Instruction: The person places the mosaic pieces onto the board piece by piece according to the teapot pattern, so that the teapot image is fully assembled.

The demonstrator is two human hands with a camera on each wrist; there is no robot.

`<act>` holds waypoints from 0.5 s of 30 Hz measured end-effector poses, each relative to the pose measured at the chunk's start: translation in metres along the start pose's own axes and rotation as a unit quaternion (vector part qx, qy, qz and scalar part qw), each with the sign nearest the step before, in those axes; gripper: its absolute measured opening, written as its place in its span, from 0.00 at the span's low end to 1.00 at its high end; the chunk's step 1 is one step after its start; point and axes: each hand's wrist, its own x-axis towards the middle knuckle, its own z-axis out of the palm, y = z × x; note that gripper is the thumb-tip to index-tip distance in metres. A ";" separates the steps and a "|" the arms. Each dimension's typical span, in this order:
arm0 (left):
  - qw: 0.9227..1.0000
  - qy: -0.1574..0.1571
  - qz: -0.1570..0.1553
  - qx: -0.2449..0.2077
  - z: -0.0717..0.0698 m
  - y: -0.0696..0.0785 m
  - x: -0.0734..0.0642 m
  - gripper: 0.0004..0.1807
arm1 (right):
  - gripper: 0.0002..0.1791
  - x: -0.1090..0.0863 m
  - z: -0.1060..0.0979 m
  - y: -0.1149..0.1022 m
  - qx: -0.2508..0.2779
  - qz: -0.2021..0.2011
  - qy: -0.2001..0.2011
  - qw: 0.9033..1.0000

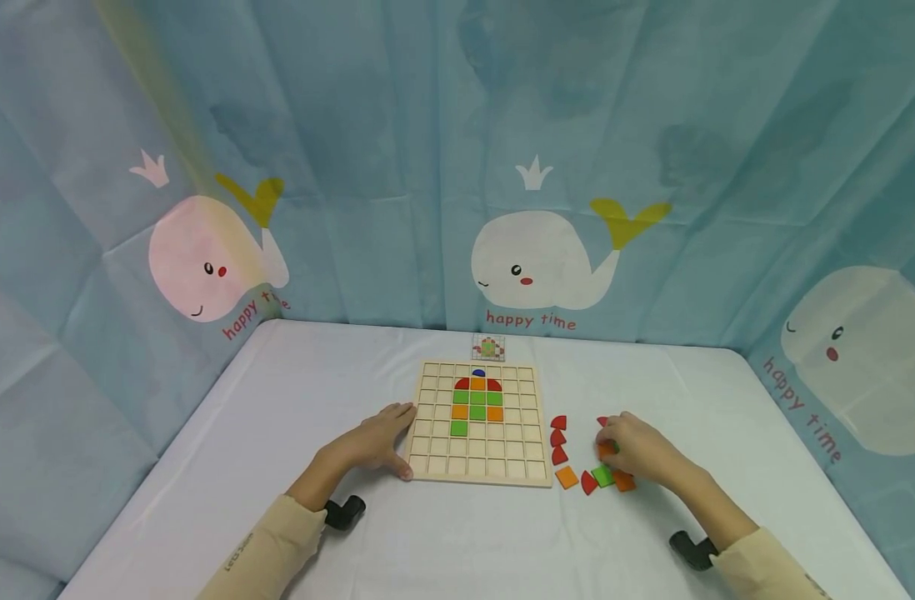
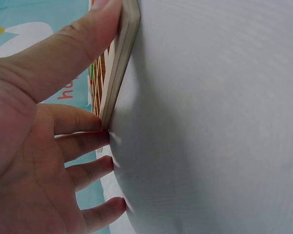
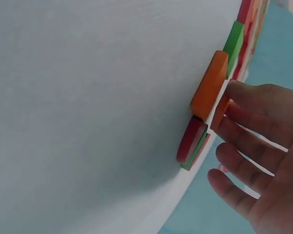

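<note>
A wooden grid board (image 1: pixel 517 450) lies on the white table, with green, orange and red tiles and one blue half-round tile (image 1: pixel 478 373) set in its upper middle cells. My left hand (image 1: pixel 378 437) rests against its left edge, fingers spread, the thumb by the near corner. To the right of the board, my right hand (image 1: pixel 641 450) pinches an orange square tile (image 3: pixel 220 112) between thumb and fingertips. Just below that hand lie another orange tile (image 3: pixel 210 87), a green tile (image 1: pixel 603 476) and a red tile (image 3: pixel 191 140).
A small picture card (image 1: pixel 488 347) with a coloured pattern lies beyond the board's far edge. Between board and right hand are several red quarter-round tiles (image 1: pixel 558 437) and a loose orange square (image 1: pixel 567 477). A whale-print curtain (image 1: pixel 397 250) hangs behind the table.
</note>
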 end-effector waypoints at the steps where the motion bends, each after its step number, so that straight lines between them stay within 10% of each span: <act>1: 1.000 0.000 0.000 0.000 0.000 0.000 0.000 0.61 | 0.10 0.000 0.000 0.000 0.002 0.003 0.001 1.000; 15: 1.000 0.002 0.001 -0.001 -0.001 0.003 -0.002 0.61 | 0.11 0.018 -0.012 -0.017 0.031 -0.003 0.001 1.000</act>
